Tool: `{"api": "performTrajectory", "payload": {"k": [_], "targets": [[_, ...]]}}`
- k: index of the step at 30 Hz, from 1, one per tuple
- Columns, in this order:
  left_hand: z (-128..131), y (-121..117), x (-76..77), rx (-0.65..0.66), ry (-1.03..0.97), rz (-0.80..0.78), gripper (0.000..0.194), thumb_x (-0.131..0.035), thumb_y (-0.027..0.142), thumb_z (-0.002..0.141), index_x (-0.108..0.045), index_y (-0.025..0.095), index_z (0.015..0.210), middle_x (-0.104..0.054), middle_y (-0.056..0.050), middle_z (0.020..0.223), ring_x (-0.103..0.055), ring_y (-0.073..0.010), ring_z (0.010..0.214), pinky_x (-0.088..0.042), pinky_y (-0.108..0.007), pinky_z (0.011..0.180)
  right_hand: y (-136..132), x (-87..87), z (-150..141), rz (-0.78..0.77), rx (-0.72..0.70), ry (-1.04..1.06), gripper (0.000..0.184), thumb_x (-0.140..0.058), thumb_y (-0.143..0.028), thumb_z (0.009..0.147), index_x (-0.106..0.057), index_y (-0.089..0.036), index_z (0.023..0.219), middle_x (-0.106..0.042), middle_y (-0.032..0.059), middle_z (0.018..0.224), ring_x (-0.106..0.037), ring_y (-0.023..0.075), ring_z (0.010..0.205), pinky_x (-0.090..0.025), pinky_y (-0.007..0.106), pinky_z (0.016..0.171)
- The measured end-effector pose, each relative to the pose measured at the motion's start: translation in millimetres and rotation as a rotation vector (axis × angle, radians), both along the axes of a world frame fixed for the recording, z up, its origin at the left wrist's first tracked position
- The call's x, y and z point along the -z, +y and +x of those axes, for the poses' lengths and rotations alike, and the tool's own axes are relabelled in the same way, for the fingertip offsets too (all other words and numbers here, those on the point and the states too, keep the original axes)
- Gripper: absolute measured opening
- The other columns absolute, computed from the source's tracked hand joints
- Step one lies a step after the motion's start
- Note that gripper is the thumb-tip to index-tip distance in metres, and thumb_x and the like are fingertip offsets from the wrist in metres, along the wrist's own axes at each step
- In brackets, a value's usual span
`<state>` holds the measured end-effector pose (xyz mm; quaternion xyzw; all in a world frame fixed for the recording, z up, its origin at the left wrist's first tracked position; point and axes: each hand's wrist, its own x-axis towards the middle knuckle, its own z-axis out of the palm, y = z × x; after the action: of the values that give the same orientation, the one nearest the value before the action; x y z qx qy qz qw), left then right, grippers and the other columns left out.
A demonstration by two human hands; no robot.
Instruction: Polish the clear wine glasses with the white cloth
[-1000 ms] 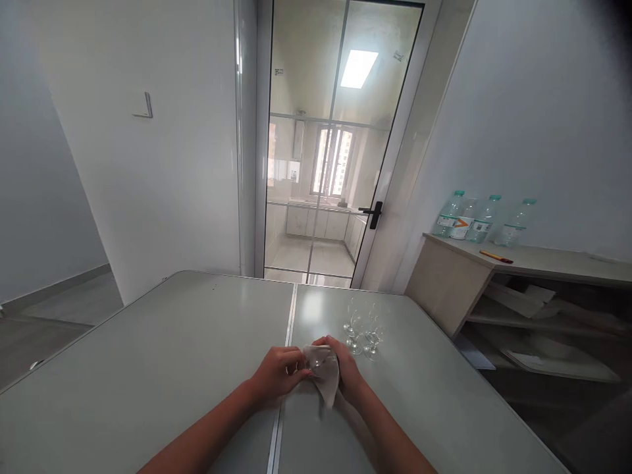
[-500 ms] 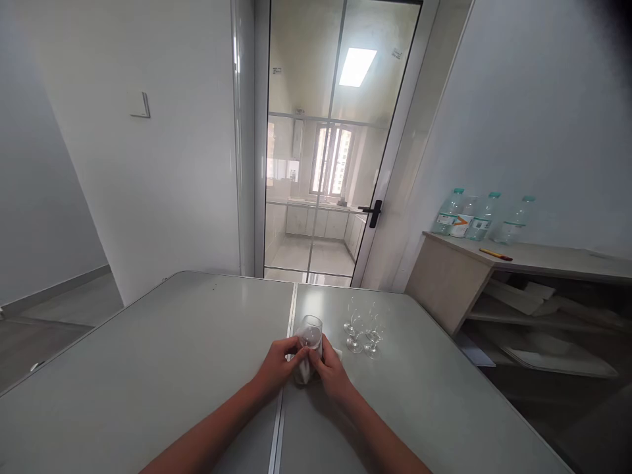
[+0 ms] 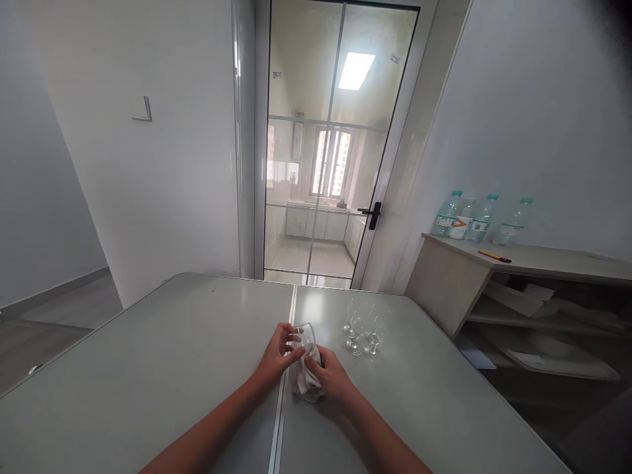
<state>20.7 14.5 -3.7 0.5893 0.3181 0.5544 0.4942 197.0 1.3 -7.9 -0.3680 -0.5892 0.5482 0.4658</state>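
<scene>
A clear glass [image 3: 305, 336] is held above the table, its bowl tilted a little, its lower part hidden by cloth and fingers. My left hand [image 3: 278, 354] curls round the left side of the bowl, fingers behind and thumb in front. In my right hand [image 3: 332, 372] is a white cloth [image 3: 309, 386], gripped against the bottom of the glass and hanging down toward the tabletop. To the right of my hands, several clear stemmed glasses [image 3: 354, 345] stand upright in a small group.
The grey-green table [image 3: 197, 355] has a metal seam down its middle. Beyond it is a glazed door [image 3: 316, 243] with a black handle. At right stands a wooden shelf unit [image 3: 444, 273] bearing several plastic bottles [image 3: 480, 220] and a yellow-and-red pen-like object [image 3: 494, 256].
My left fingers have spread and shifted up round the bowl. The glass has tilted, and my right hand has dropped slightly, with more of the cloth showing below it.
</scene>
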Motion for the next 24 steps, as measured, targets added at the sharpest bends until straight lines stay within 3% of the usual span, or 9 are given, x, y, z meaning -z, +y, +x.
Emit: {"api": "performTrajectory", "payload": {"k": [3, 7, 10, 12, 15, 18, 24], "targets": [[0, 2, 1.0, 0.098, -0.11, -0.097, 0.052, -0.075, 0.047, 0.084, -0.055, 0.023, 0.126, -0.068, -0.014, 0.128, -0.066, -0.0251, 0.106, -0.049, -0.038, 0.092, -5, -3.0, -2, -0.072, -0.023, 0.041, 0.054, -0.078, -0.067, 0.07, -0.071, -0.015, 0.081, -0.062, 0.0021, 0.071, -0.053, 0.0173, 0.068, -0.043, 0.028, 0.063], [0, 5, 0.9, 0.028, -0.164, -0.129, 0.051, -0.075, 0.047, 0.084, -0.062, 0.019, 0.125, -0.07, -0.016, 0.124, -0.068, -0.0247, 0.1, -0.05, -0.037, 0.09, -13, -8.6, -1, -0.237, -0.085, 0.221, 0.055, -0.068, -0.069, 0.081, -0.071, -0.015, 0.089, -0.065, 0.004, 0.076, -0.053, 0.0166, 0.067, -0.043, 0.028, 0.064], [-2, 7, -1.2, -0.03, -0.251, -0.155, 0.055, -0.076, 0.051, 0.081, -0.064, 0.016, 0.123, -0.07, -0.018, 0.124, -0.07, -0.0257, 0.099, -0.052, -0.037, 0.087, -16, -15.4, 5, -0.279, -0.175, 0.261, 0.05, -0.068, -0.062, 0.085, -0.071, -0.014, 0.093, -0.065, 0.0046, 0.08, -0.052, 0.0158, 0.069, -0.042, 0.027, 0.067], [-4, 6, -4.1, -0.073, -0.261, -0.167, 0.057, -0.077, 0.052, 0.08, -0.064, 0.016, 0.123, -0.071, -0.019, 0.124, -0.07, -0.027, 0.099, -0.054, -0.038, 0.085, -15, -20.4, 9, -0.204, -0.179, 0.186, 0.046, -0.069, -0.06, 0.085, -0.071, -0.014, 0.091, -0.064, 0.0036, 0.08, -0.051, 0.016, 0.071, -0.041, 0.027, 0.068], [-6, 3, -9.9, -0.141, -0.205, -0.139, 0.057, -0.079, 0.049, 0.079, -0.064, 0.017, 0.123, -0.071, -0.018, 0.124, -0.071, -0.027, 0.099, -0.056, -0.036, 0.08, -15, -26.7, 12, 0.041, -0.076, -0.013, 0.035, -0.071, -0.052, 0.084, -0.069, -0.018, 0.094, -0.06, -0.0011, 0.074, -0.048, 0.0155, 0.069, -0.039, 0.026, 0.067], [-7, -2, -14.2, -0.139, -0.139, -0.09, 0.055, -0.08, 0.046, 0.079, -0.064, 0.02, 0.125, -0.071, -0.017, 0.127, -0.07, -0.0272, 0.104, -0.056, -0.036, 0.082, -17, -30.5, 11, 0.213, -0.051, -0.161, 0.021, -0.072, -0.04, 0.083, -0.067, -0.022, 0.093, -0.056, -0.0036, 0.071, -0.045, 0.0143, 0.066, -0.037, 0.025, 0.064], [-3, -3, -8.8, -0.029, -0.142, -0.026, 0.057, -0.081, 0.043, 0.079, -0.064, 0.021, 0.128, -0.071, -0.016, 0.126, -0.068, -0.0273, 0.107, -0.053, -0.039, 0.094, -27, -33.6, 7, 0.187, -0.257, -0.155, 0.021, -0.069, -0.04, 0.086, -0.068, -0.021, 0.093, -0.06, 0.0002, 0.083, -0.051, 0.0164, 0.076, -0.041, 0.026, 0.071]]}}
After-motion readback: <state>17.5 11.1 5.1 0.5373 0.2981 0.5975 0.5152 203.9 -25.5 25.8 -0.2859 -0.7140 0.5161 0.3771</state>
